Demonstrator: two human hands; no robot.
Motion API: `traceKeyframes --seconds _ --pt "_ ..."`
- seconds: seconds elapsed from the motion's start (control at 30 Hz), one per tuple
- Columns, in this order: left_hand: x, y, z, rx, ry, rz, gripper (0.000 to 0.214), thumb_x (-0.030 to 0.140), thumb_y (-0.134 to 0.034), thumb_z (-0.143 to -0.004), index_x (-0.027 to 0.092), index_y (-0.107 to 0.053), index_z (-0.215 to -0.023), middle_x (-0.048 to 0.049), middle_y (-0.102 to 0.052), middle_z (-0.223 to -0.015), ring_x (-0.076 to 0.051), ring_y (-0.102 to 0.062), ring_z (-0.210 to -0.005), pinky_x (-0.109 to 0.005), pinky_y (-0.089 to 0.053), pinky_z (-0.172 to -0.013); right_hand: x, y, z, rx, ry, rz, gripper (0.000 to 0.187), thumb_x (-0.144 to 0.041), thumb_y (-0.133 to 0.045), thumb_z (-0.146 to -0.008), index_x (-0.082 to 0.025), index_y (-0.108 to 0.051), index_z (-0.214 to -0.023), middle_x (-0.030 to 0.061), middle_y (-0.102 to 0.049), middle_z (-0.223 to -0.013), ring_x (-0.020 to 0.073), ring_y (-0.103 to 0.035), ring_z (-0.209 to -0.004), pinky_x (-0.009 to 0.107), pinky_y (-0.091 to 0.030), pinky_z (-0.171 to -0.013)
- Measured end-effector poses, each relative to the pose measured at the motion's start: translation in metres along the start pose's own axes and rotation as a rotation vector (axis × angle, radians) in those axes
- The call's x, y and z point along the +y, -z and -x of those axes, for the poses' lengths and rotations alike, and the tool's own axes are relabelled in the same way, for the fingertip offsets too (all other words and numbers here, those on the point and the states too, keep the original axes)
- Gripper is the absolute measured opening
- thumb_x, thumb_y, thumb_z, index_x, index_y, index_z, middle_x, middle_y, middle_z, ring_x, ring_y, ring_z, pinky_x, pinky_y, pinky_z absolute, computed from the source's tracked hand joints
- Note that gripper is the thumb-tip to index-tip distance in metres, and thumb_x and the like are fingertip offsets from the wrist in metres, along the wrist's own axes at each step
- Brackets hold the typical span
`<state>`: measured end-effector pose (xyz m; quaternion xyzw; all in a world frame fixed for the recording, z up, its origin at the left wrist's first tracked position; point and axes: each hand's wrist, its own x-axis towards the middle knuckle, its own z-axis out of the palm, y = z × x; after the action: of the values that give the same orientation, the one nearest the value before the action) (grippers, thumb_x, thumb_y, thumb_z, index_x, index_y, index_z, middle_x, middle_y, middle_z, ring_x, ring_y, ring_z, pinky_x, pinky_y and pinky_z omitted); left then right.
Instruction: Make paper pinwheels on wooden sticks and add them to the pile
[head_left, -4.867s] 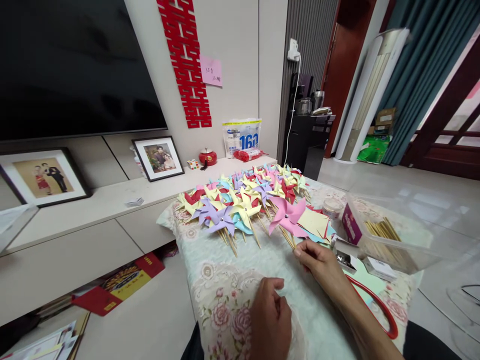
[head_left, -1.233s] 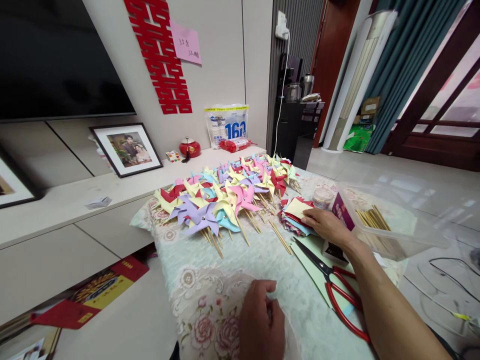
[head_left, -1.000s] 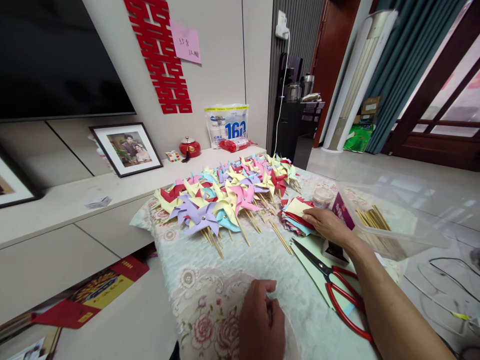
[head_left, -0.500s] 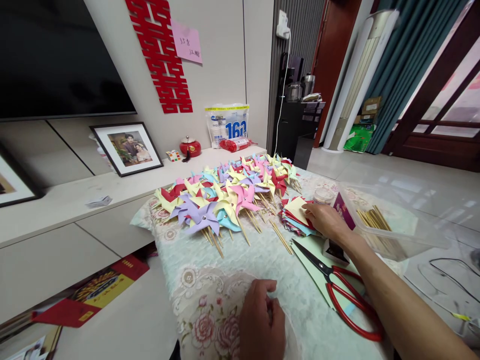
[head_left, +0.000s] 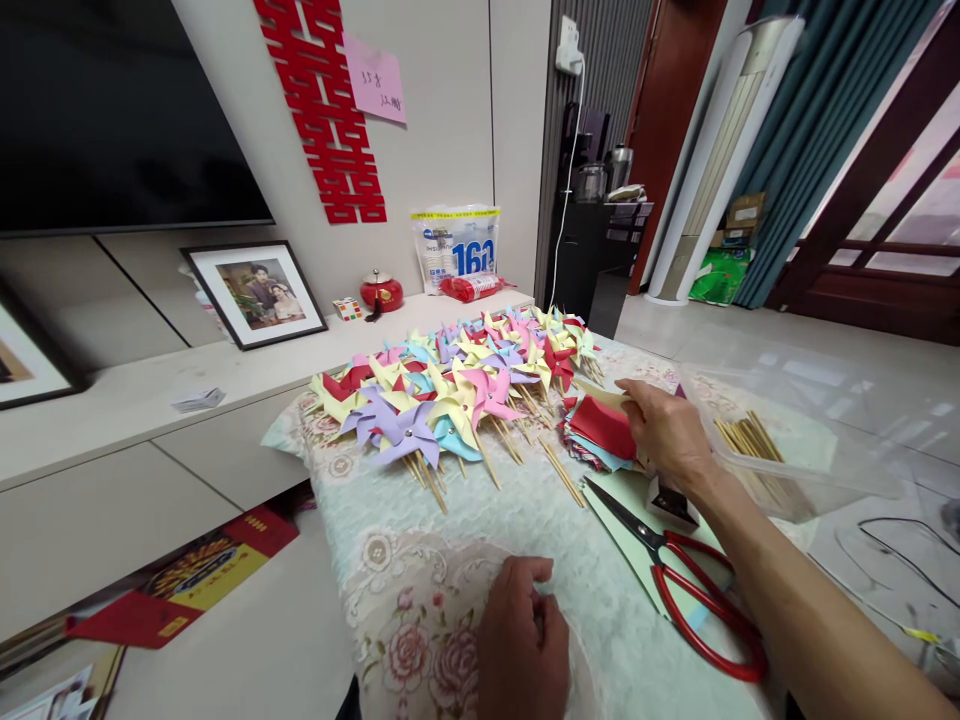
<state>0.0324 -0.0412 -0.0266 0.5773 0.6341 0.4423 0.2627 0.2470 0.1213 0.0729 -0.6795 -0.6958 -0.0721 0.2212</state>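
Observation:
My right hand [head_left: 667,430] is closed on the edge of a pale yellow paper square [head_left: 604,392], lifted at a tilt above a stack of coloured paper squares [head_left: 600,428]. A red square lies uppermost on that stack. At the near part of the table my left hand [head_left: 525,640] rests loosely curled on the cloth, with nothing seen in it. Scissors [head_left: 660,545] with red handles lie below the right forearm, partly on pale green sheets [head_left: 626,545]. Thin wooden sticks [head_left: 561,472] lie left of the stack. Many paper pinwheels [head_left: 409,435] on sticks cover the far left of the table.
A clear plastic box [head_left: 817,480] holding wooden sticks stands at the right. A small dark box [head_left: 673,503] sits under my right wrist. Behind the table, a white cabinet [head_left: 247,385] bears a framed photo [head_left: 259,295], a red pot [head_left: 382,292] and a bag [head_left: 456,245].
My right hand has raised the pale yellow paper square off the stack and drawn slightly up and right, baring a red square. My left hand has stayed in place.

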Motion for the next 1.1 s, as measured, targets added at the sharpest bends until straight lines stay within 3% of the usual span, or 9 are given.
traceKeyframes --seconds 0.13,0.27,0.37,0.5,0.67,0.77,0.87,1.0,1.1 --pt "0.002 0.003 -0.001 -0.014 0.026 0.038 0.022 0.017 -0.049 -0.079 0.02 -0.066 -0.092 -0.0033 -0.062 -0.075 -0.021 -0.061 -0.069 -0.033 -0.046 -0.067 -0.021 0.019 0.022 0.076 -0.094 -0.496 0.042 -0.024 -0.059 -0.084 -0.02 -0.066 -0.126 0.007 -0.077 -0.091 0.0245 -0.071 -0.082 0.035 -0.053 -0.077" --pt "0.005 0.011 -0.004 -0.026 0.097 0.14 0.022 0.017 -0.051 -0.079 0.019 -0.066 -0.094 -0.0012 -0.062 -0.072 -0.019 -0.06 -0.064 -0.029 -0.045 -0.061 -0.048 0.022 0.06 -0.203 -0.217 -1.167 0.05 -0.032 -0.069 -0.075 -0.02 -0.063 -0.123 0.0075 -0.077 -0.101 0.025 -0.072 -0.089 0.035 -0.057 -0.078" --pt "0.007 0.018 -0.008 -0.009 0.164 0.248 0.02 0.02 -0.055 -0.079 0.018 -0.067 -0.095 0.0001 -0.063 -0.07 -0.016 -0.057 -0.06 -0.026 -0.044 -0.057 -0.06 0.012 0.088 -0.301 -0.263 -1.319 0.049 -0.033 -0.071 -0.076 -0.019 -0.063 -0.122 0.0078 -0.076 -0.1 0.0245 -0.072 -0.087 0.035 -0.057 -0.076" --pt "0.006 0.027 -0.009 0.076 0.239 0.392 0.02 0.025 -0.059 -0.081 0.017 -0.067 -0.097 0.0006 -0.063 -0.071 -0.014 -0.054 -0.058 -0.024 -0.044 -0.055 -0.06 -0.002 0.113 -0.177 -0.104 -1.068 0.036 -0.031 -0.062 -0.087 -0.021 -0.064 -0.121 0.0064 -0.075 -0.096 0.0224 -0.071 -0.085 0.033 -0.056 -0.073" --pt "-0.002 0.038 0.001 0.172 0.238 0.379 0.034 0.027 -0.06 -0.083 0.016 -0.062 -0.114 -0.0059 -0.066 -0.09 -0.017 -0.062 -0.071 -0.027 -0.051 -0.062 -0.061 -0.007 0.13 0.132 0.481 -0.628 0.035 -0.007 -0.049 -0.091 -0.018 -0.061 -0.121 0.0091 -0.072 -0.099 0.0231 -0.065 -0.092 0.038 -0.049 -0.081" --pt "-0.007 0.047 0.012 0.191 0.064 0.103 0.046 0.023 -0.056 -0.087 0.018 -0.052 -0.132 -0.0132 -0.062 -0.115 -0.024 -0.064 -0.093 -0.036 -0.055 -0.072 -0.068 -0.008 0.137 -0.016 0.688 -0.51 0.033 -0.002 -0.043 -0.092 -0.015 -0.062 -0.115 0.0102 -0.069 -0.093 0.0233 -0.062 -0.087 0.04 -0.044 -0.08" --pt "-0.012 0.054 0.02 0.221 -0.207 -0.25 0.055 0.017 -0.055 -0.088 0.019 -0.044 -0.142 -0.0164 -0.054 -0.135 -0.03 -0.053 -0.122 -0.048 -0.049 -0.095 -0.075 -0.011 0.141 -0.247 0.734 -0.477 0.027 -0.005 -0.045 -0.094 -0.017 -0.064 -0.108 0.0076 -0.067 -0.088 0.0218 -0.06 -0.084 0.038 -0.041 -0.078" --pt "-0.015 0.057 0.023 0.141 -0.513 -0.507 0.052 0.006 -0.051 -0.087 0.016 -0.05 -0.137 -0.014 -0.062 -0.127 -0.032 -0.051 -0.124 -0.051 -0.042 -0.1 -0.077 -0.013 0.142 -0.401 0.762 -0.546 0.027 -0.006 -0.047 -0.093 -0.019 -0.063 -0.111 0.0063 -0.066 -0.092 0.0211 -0.059 -0.089 0.037 -0.039 -0.081" --pt "-0.017 0.057 0.015 0.118 -0.595 -0.51 0.037 0.002 -0.048 -0.088 0.017 -0.061 -0.12 -0.0106 -0.069 -0.113 -0.032 -0.054 -0.119 -0.051 -0.041 -0.098 -0.073 -0.014 0.14 -0.435 0.753 -0.594 0.032 -0.006 -0.048 -0.092 -0.02 -0.061 -0.118 0.0065 -0.067 -0.097 0.0221 -0.059 -0.094 0.038 -0.039 -0.082"
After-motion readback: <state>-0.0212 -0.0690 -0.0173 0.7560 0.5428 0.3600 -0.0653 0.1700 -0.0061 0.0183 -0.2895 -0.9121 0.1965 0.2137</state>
